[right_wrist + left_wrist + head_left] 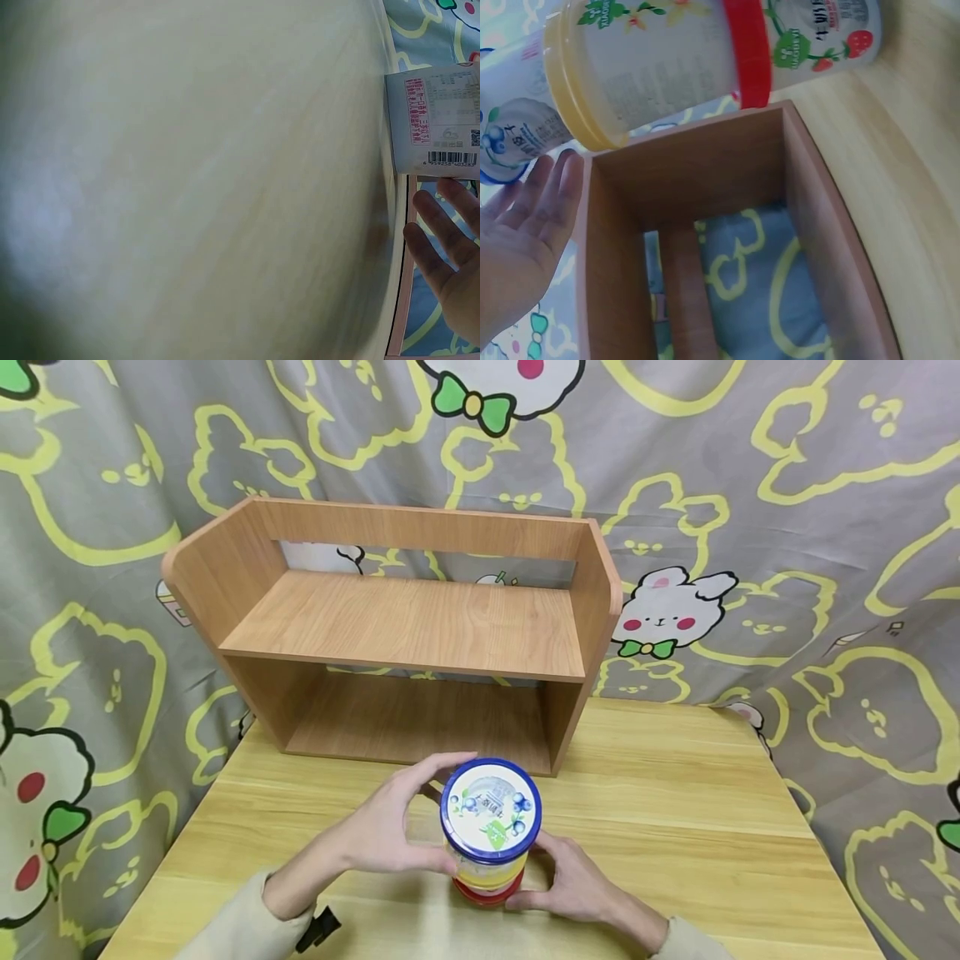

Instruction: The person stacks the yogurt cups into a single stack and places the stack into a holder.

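Note:
Three lidded plastic jars stand stacked on the table. The top jar has a blue lid [491, 810] with blueberry pictures. Below it are a jar with a yellow lid [570, 82] and a bottom jar with a red lid [748, 52] and strawberry print [821, 37]. My left hand [393, 827] holds the blue-lidded jar from the left, thumb in front and a finger behind. Low on the right, my right hand [573, 881] curves around the red-lidded jar. Its fingers touch that jar beside the barcode label [442, 124] in the right wrist view.
A wooden two-tier shelf [405, 618] stands at the back of the table [667, 827], just behind the jars. A grey patterned curtain [810, 527] hangs behind and at both sides. Beside my left sleeve lies a small black object [318, 929].

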Motion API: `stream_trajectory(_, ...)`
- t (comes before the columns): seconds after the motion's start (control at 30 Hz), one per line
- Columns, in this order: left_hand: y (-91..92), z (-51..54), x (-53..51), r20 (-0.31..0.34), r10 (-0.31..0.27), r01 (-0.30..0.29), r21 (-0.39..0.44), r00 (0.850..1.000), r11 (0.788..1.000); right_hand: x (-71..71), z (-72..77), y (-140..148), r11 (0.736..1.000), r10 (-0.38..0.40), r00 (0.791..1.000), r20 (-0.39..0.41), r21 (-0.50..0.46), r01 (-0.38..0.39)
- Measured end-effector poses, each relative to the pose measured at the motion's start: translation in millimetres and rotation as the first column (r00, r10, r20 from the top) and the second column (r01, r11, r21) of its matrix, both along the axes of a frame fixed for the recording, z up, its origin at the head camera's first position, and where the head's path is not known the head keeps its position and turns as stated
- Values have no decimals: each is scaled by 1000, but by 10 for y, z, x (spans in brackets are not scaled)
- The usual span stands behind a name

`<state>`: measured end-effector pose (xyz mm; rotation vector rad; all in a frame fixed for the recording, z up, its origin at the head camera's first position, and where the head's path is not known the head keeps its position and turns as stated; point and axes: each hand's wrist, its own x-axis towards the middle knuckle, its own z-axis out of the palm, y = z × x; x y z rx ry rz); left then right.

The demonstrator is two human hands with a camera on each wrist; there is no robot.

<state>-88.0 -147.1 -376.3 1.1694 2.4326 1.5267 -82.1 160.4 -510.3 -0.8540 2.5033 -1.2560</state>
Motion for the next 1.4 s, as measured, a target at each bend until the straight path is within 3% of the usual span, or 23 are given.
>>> stream_trajectory(0.17, -104, -163, -27, -8, -13, 13, 47, 1000, 999, -3, 4, 6, 1000, -2, 1000, 18, 10, 2)
stream_trajectory(0.3, -178, -304, -23, 8, 11, -12, 59, 1000, 998, -14, 8, 5, 1000, 0, 1000, 18, 8, -1)
stream_trajectory(0.57, -277, -619, 64, 68, 87, -89, 25, 994, 996, -18, 5, 0, 1000, 6, 1000, 4, 10, -6)
stream_trajectory(0.8, -227, -907, 123, 149, 130, -126, -38, 980, 991, -15, 0, 3, 1000, 7, 1000, 23, 12, -7)
stream_trajectory(1.1, -153, -1022, 186, 242, 165, -147, -93, 956, 985, -13, -7, 1, 1000, 5, 1000, 19, 10, -5)
stream_trajectory(1.4, -74, -1154, 244, 335, 148, -137, -57, 931, 989, -6, -8, -1, 1000, 5, 1000, 17, 6, -5)
